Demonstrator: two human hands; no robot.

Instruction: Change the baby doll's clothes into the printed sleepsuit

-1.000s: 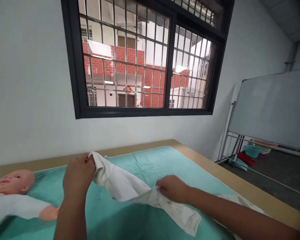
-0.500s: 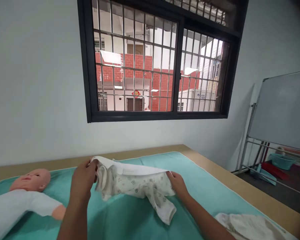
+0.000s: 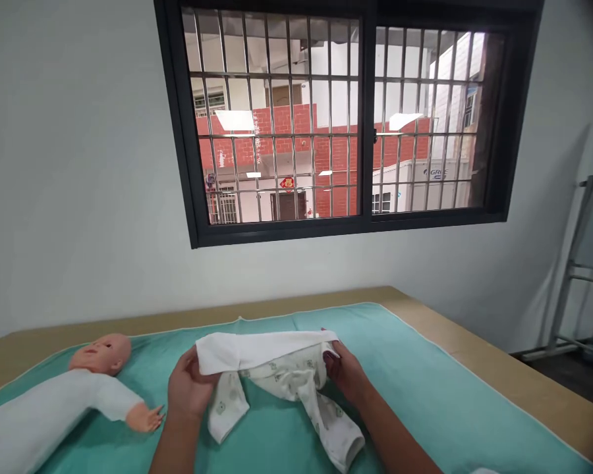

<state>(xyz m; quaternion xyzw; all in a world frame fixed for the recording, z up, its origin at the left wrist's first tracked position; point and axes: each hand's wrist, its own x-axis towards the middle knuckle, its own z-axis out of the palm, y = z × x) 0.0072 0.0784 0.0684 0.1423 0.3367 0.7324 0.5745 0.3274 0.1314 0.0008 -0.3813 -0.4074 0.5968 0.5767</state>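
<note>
Baby garment (image 3: 277, 352), white, printed: one, pinched at opposite ends by left hand (image 3: 190, 385) and right hand (image 3: 346, 374). Baby doll (image 3: 74, 401): one, toward worktop's (image 3: 449, 336) left edge.

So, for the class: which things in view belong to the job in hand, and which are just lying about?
In the job:
left hand and right hand, both holding the garment
white patterned garment
green cloth below, spread on the table

Apparently just there:
doll in white, lying unheld on the cloth
barred window
metal frame, far right
</note>
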